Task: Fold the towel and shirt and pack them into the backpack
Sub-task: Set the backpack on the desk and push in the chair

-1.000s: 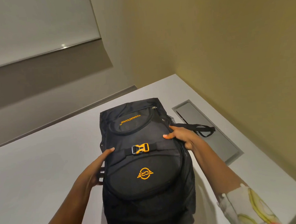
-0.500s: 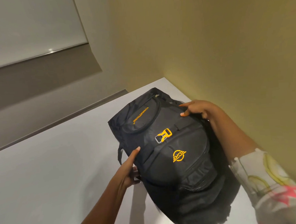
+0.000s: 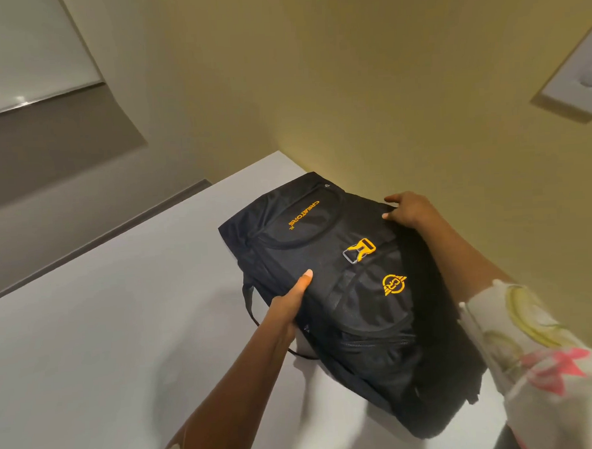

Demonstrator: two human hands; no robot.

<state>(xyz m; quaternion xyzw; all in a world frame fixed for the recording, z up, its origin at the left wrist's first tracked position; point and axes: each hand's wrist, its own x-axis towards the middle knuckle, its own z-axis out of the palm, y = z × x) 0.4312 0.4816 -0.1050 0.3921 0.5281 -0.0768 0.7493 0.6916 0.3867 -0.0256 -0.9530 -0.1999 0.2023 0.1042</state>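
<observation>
The left hand (image 3: 288,305) clamps the left edge of the black nylon backpack with orange lettering (image 3: 346,290), thumb laid on the front panel just left of the orange plastic buckle (image 3: 358,251) and the fingers tucked under the side, out of sight. To the right of the buckle, the right hand (image 3: 407,210) pinches the bag's far right edge near the top, fingers curled over the fabric. So both hands hold the backpack, one on each flank, with the buckle between them.

The bag lies front-up and slanted on the white worktop (image 3: 104,320), its top end pointing away toward the yellow wall (image 3: 349,84) and its lower end nearest the person, by the floral sleeve (image 3: 534,349). It looks closed and fairly full; neither towel nor shirt is in view, so they may well be inside already, though that cannot be confirmed.

The step in hand seems to be setting the packed bag in place. To do it well, keep both grips level so the load does not slump to one side, lower it flat onto the worktop clear of the edge, and let go only when it rests steady. The black loose strap (image 3: 249,305) trailing left of the buckle could snag under the bag; better to free it first.
</observation>
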